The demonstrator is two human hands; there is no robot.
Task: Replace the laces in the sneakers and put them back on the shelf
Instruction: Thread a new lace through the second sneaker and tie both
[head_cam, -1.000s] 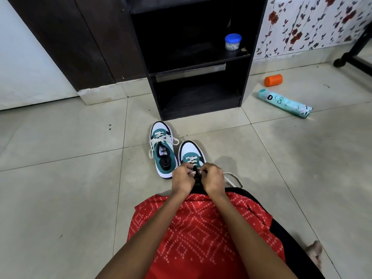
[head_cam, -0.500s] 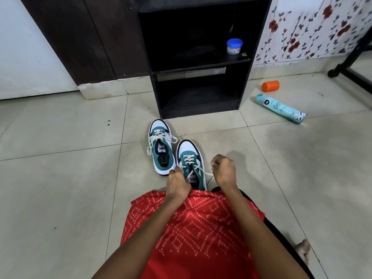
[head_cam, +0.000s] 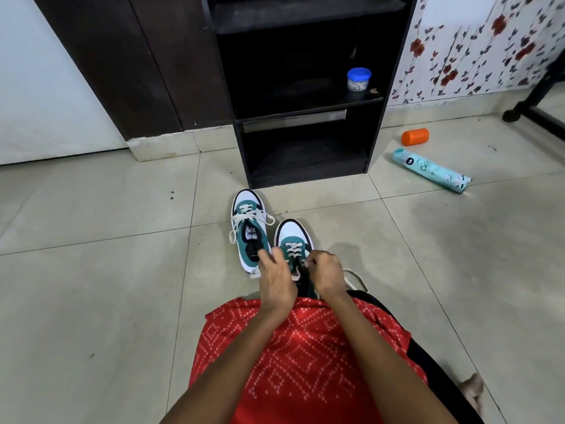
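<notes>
Pale tiled floor fills most of what we see, running back to a dark wooden panel on the left and flowered wallpaper on the right; between them a black shelf unit stands against the wall, with a small blue-lidded jar on its middle board. To the right of the unit an orange cap and a teal spray can lie on the tiles, near each other but apart; we make out part of a black stand at the far right edge.

Two white, teal and black sneakers sit side by side in front of the unit, toes toward it; the farther sneaker is on the left, laced in white with the ends lying loose; the nearer sneaker is just beside it on the right, its heel hidden behind the hands and a red patterned garment. Both hands are close together over the nearer sneaker's upper eyelets; the right hand has its fingers curled and pinches the lace, a loop of which trails onto the floor to the right; the left hand reaches forward with blurred fingers, and we cannot tell whether it grips anything. A bare foot shows at the lower right.
</notes>
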